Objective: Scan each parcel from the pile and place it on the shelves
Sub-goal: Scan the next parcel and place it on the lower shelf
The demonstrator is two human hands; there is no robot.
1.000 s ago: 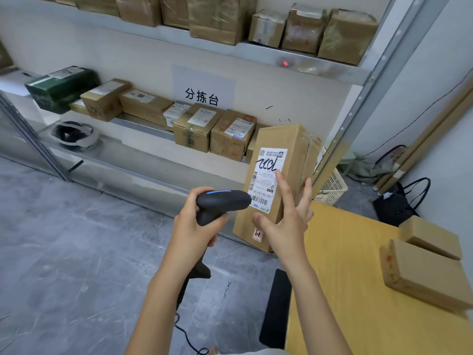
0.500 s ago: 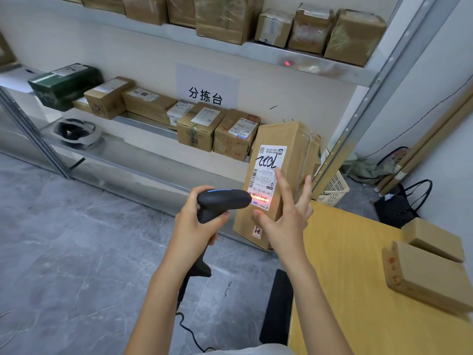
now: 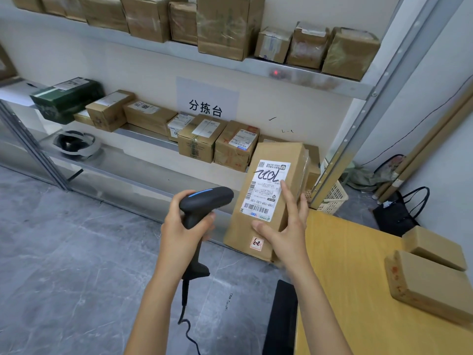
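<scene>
Left hand (image 3: 184,228) wraps the scanner (image 3: 204,201) grip; right hand (image 3: 284,226) clasps the parcel (image 3: 268,198), held up off the tabletop's (image 3: 358,290) left edge, below the shelves (image 3: 307,75). Keep the label facing the scanner nose, barcode unobstructed, parcel steady.

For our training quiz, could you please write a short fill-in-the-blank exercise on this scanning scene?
1. The left hand holds a black handheld ____ with a blue light strip.
2. The right hand holds a tall brown cardboard parcel whose white label bears the handwritten number ____.
3. Two plain brown cardboard boxes lie on the ____ wooden table.

Missing words: scanner; 7022; yellow
</scene>
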